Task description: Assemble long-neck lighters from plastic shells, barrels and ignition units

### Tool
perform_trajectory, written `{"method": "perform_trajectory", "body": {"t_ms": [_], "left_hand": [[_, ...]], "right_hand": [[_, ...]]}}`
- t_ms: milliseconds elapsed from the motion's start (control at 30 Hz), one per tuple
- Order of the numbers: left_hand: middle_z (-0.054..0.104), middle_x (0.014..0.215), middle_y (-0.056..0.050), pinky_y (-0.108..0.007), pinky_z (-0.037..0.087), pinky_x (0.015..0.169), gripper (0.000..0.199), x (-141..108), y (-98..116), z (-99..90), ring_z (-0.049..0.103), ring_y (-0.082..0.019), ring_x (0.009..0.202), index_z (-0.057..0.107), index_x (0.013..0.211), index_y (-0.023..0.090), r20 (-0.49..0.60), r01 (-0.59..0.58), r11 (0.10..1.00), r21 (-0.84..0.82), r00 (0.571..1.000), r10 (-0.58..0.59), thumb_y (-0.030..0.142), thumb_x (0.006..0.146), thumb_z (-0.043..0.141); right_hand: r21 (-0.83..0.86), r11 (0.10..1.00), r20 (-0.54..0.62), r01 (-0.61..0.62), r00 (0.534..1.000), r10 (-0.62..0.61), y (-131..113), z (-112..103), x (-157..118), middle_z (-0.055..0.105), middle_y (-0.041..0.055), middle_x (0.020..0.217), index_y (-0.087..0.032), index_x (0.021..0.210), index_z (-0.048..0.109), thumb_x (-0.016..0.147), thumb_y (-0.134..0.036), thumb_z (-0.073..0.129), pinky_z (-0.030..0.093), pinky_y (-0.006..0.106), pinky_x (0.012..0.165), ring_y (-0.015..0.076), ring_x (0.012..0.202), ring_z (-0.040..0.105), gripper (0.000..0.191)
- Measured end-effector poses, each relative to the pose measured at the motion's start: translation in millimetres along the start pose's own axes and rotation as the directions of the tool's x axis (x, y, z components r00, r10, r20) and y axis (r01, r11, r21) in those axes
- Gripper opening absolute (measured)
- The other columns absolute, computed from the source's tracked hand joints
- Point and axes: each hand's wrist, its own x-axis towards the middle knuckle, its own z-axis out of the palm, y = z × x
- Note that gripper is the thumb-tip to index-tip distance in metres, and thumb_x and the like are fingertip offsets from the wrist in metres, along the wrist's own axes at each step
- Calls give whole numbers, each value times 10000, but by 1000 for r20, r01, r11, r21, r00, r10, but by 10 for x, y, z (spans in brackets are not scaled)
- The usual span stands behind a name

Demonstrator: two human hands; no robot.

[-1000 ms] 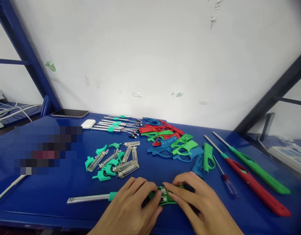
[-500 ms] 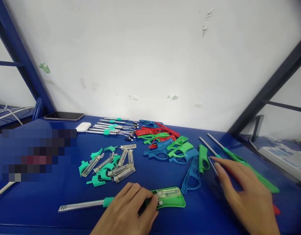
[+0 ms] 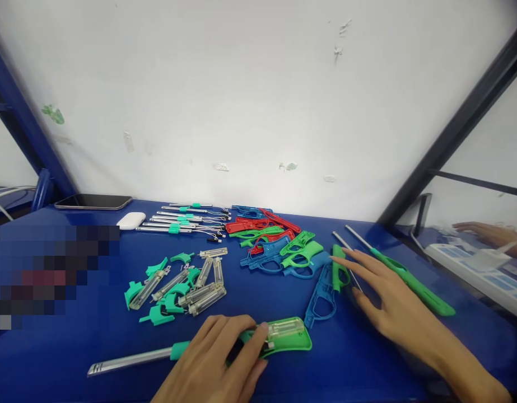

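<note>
My left hand (image 3: 218, 358) is closed on a green half shell (image 3: 302, 340) near the front edge. In that shell lies a clear fuel tank (image 3: 288, 327), and a silver tube (image 3: 132, 361) with a teal collar (image 3: 180, 350) sticks out to the left. My right hand (image 3: 384, 291) is spread over the right side with nothing in its grip, its fingertips by a green shell piece (image 3: 339, 268). Thin metal rods (image 3: 341, 243) pass beneath it. A blue half shell (image 3: 322, 296) lies between the hands.
Loose clear tanks (image 3: 208, 299) and teal clips (image 3: 157, 314) lie left of centre. Behind are silver tubes with wires (image 3: 169, 219), red shells (image 3: 245, 225), a white case (image 3: 131, 220) and a phone (image 3: 93, 201). A green lighter (image 3: 413, 279), a power strip (image 3: 480, 271) and another person's hand (image 3: 489, 232) are at right.
My right hand has spread its fingers and moved left and up toward the green shell piece. The view has shifted slightly right. Another person's hand has appeared at the right.
</note>
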Motion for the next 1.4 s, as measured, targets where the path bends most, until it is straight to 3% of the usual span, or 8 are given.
{"method": "perform_trajectory", "body": {"t_ms": [133, 400, 633, 933, 1200, 1400], "left_hand": [[744, 1100, -112, -342, 649, 822, 278, 26, 1, -25, 749, -230, 959, 675, 1283, 148, -55, 12, 1000, 7, 998, -12, 205, 1112, 463], [796, 1083, -48, -367, 634, 869, 286, 67, -5, -24, 775, -225, 948, 688, 1268, 198, -53, 35, 999, 40, 998, -32, 298, 1129, 459], [776, 1152, -44, -371, 616, 900, 280, 22, -40, -10, 756, -227, 1001, 657, 1332, 208, 31, 38, 999, 29, 999, -38, 282, 1114, 497], [795, 1062, -46, -343, 620, 846, 276, 63, -22, -18, 774, -216, 921, 699, 1227, 203, -46, 12, 998, 54, 999, -10, 258, 1119, 451], [809, 1075, -15, -352, 636, 853, 289, 68, -26, -15, 797, -216, 929, 709, 1235, 222, -40, 5, 998, 68, 999, -3, 272, 1128, 444], [817, 1096, 16, -345, 639, 848, 332, 63, -37, -4, 810, -201, 932, 713, 1234, 247, -41, 2, 994, 105, 999, 3, 299, 1149, 395]], "right_hand": [[26, 1000, 111, -13, 994, 10, -39, 31, 56, 552, 83, 1616, -339, 1499, 615, 967, -247, 527, 441, 659, 1207, 344, 1485, 538, 547], [53, 998, 142, -35, 989, 27, -27, 43, 28, 615, 82, 1540, -319, 1397, 686, 1004, -265, 495, 508, 592, 1169, 307, 1394, 626, 440], [69, 997, 169, -28, 985, 16, -8, -43, 44, 628, 76, 1527, -325, 1348, 713, 1035, -340, 522, 522, 558, 1161, 297, 1368, 649, 367], [78, 994, 223, 74, 971, -90, 8, -176, 138, 695, 50, 1457, -354, 1251, 775, 985, -275, 593, 611, 507, 1052, 282, 1231, 742, 332], [131, 985, 219, 115, 965, -142, 7, -163, 197, 728, 48, 1418, -324, 1210, 792, 1060, -341, 569, 603, 468, 1065, 279, 1221, 745, 269], [233, 971, 131, 44, 988, -76, -9, -153, 224, 766, 13, 1345, -353, 1185, 783, 1032, -386, 628, 584, 471, 1072, 290, 1202, 748, 220]]}}
